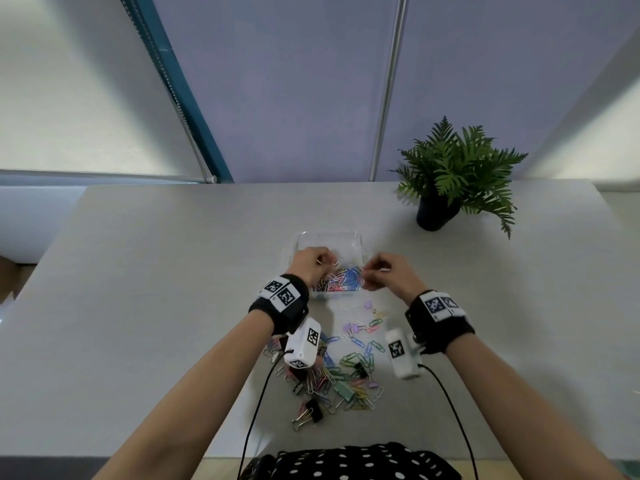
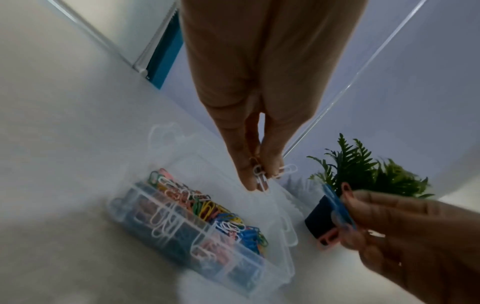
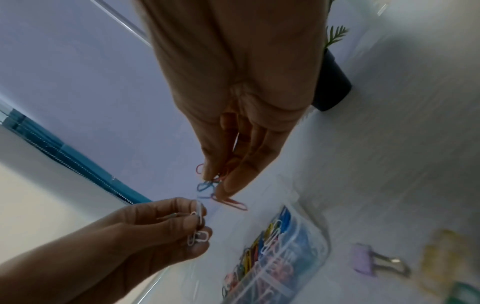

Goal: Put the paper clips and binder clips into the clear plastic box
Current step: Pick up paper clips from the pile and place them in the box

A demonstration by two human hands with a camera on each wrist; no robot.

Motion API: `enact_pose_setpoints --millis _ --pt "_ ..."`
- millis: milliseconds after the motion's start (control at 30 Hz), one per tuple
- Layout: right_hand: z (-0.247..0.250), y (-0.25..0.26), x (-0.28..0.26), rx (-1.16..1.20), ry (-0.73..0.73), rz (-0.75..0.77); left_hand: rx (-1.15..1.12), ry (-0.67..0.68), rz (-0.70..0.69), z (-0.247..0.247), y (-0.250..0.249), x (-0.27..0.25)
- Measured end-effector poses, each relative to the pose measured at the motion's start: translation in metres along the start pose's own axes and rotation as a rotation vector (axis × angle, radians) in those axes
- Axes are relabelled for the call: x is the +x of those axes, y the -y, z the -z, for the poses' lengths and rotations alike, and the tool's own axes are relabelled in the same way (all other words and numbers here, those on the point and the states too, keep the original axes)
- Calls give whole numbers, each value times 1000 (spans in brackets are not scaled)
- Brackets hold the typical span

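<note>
Pale grey table [image 1: 145,306] set against a lavender blind, with a potted fern [image 1: 453,174] at its far right. At the table's centre sits the clear plastic box [image 1: 356,244], its near part holding a tangle of coloured paper clips [image 1: 341,280]. Both hands are raised over the box. Fingertips of the left hand [image 1: 311,265] pinch a few white paper clips [image 2: 261,178]; the right hand [image 1: 388,273], just to the right, pinches a small bunch of blue and pink paper clips [image 3: 221,191] between thumb and fingers. Each wrist wears a black band with square printed markers and a white camera unit with a cable. Nearer the person, a loose pile of clips [image 1: 343,372] is scattered on the table: pastel paper clips mixed with binder clips, among them a black binder clip [image 1: 311,412] at the near edge and a purple binder clip [image 3: 363,259] beside the box.
</note>
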State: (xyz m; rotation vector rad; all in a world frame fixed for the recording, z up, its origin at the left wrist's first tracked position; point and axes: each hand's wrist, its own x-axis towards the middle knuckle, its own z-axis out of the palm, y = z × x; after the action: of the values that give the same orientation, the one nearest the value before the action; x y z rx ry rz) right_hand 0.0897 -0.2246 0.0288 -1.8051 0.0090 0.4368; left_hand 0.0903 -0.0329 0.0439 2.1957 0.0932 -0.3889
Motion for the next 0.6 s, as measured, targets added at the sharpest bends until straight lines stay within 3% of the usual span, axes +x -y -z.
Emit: enact_pose_setpoints --millis 100,167,300,467,600 --pt "-9 6 15 16 -33 6 87 -46 13 -3 -1 12" --pt "-15 5 21 -28 -38 1 129 -5 15 -6 1 16" --pt "-17 0 23 -419 27 46 204 45 18 -9 9 17" --pt "-2 -2 6 -482 -18 177 206 6 -194 -12 2 0" --pt "15 -27 -23 -642 65 86 276 280 -334 -28 4 -26"
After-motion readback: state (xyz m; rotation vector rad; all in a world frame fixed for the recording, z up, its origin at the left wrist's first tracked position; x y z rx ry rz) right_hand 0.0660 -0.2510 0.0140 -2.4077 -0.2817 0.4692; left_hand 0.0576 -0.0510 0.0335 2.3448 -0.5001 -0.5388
